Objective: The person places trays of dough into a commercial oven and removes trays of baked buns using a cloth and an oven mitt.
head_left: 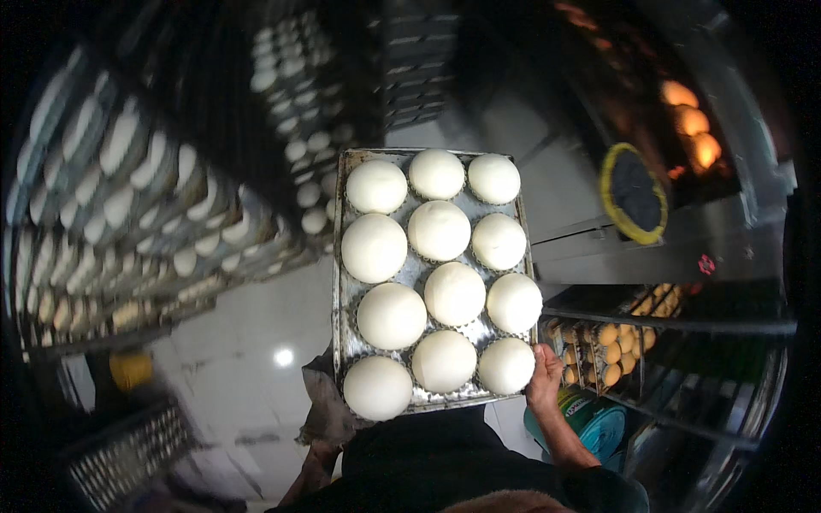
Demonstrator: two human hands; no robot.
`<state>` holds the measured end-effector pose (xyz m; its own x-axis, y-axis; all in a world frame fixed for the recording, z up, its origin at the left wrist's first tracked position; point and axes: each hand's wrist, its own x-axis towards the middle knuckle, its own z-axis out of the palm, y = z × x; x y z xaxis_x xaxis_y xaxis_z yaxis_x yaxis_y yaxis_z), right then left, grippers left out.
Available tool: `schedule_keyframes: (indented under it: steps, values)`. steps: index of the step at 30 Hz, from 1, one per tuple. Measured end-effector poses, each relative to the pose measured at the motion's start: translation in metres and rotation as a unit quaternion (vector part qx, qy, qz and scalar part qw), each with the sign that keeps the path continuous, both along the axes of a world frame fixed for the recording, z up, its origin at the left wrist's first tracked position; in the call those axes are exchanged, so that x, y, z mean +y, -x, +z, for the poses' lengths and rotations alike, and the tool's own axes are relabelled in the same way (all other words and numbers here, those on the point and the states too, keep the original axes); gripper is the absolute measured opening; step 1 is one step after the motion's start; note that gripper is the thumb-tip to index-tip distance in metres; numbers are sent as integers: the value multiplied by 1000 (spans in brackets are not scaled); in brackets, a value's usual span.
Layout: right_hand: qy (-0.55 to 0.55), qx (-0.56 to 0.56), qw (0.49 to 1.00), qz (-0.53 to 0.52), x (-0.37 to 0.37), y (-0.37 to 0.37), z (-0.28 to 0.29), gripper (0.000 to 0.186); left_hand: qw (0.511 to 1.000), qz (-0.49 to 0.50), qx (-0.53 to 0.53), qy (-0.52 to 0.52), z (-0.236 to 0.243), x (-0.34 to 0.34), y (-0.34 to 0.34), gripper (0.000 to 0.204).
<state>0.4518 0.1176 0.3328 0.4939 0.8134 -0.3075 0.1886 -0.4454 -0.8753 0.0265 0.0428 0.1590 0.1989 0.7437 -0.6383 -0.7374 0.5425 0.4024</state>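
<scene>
A metal tray (339, 282) spans the middle of the view, held level in front of my body, with rows of pale, domed dough balls (445, 291) in fluted tins on it. My right hand (545, 376) is closed on its lower right edge, thumb up along the side. My left hand (323, 406) is at the lower left corner, wrapped in a dull grey cloth (321, 389) and gripping the tray through it; the fingers themselves are mostly hidden.
Racks of pale dough (120, 197) line the left and back. An oven (599, 51) glows orange around baking rolls at upper right, near a round yellow-rimmed dark item (633, 192). Browned rolls (611, 350) sit on lower shelves. A teal container (599, 427) stands on the tiled floor (214, 359).
</scene>
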Motion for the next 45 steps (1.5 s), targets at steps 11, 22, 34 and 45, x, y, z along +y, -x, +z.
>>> schedule_keyframes:
  steps: [11,22,34,45]
  values:
    - [-154,-15,977,-147,107,-69,102,35,965,-83,-144,-201,87,277,-125,59]
    - [-275,-108,940,-170,390,-278,87,34,956,-55,-112,-266,259,607,-382,63]
    - [-260,18,965,-45,640,-366,98,44,957,-3,-165,-238,279,913,-554,71]
    - [-200,-581,787,46,774,-400,87,16,974,-89,-121,-167,252,1022,-614,57]
